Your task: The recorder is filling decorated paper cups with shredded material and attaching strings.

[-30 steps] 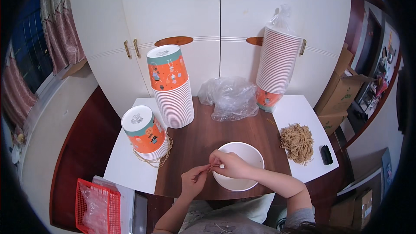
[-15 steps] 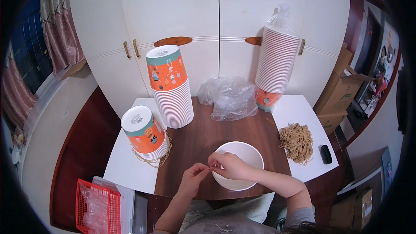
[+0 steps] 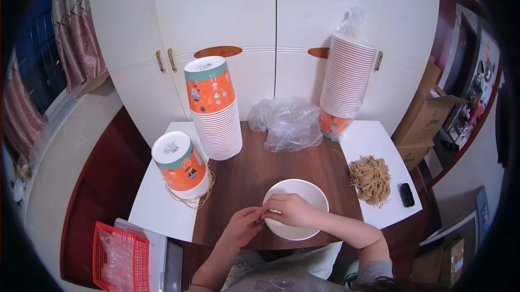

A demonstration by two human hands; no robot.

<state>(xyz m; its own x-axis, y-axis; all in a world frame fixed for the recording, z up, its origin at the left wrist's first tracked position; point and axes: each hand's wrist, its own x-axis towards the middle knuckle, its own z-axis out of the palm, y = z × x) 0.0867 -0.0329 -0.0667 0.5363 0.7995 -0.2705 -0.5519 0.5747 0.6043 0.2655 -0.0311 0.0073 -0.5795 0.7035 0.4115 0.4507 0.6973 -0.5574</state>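
Both hands meet over the left side of a white round bowl or paper bucket [image 3: 303, 232], which stands near the table's front edge with its opening up. My right hand [image 3: 290, 208] reaches across the opening, its fingertips pinched together. My left hand [image 3: 244, 226] is just left of the rim, thumb and forefinger pinched against the right fingertips. Whatever lies between the fingers is too small to make out. To the left, a short stack of upside-down orange-and-green paper buckets [image 3: 180, 167] has tan cord loops [image 3: 205, 197] around its base.
A taller stack of paper buckets [image 3: 215, 124] stands behind. At the back right is a bagged stack [image 3: 349, 75], beside a crumpled clear plastic bag [image 3: 287, 124]. A tangled pile of tan cords [image 3: 371, 180] and a black object [image 3: 407, 195] lie right. A red basket [image 3: 122, 257] sits lower left.
My left hand has turned slightly, with its other fingers more visible. The right fingers have curled a little further over the pinch. The stacks and bowl stay in place.
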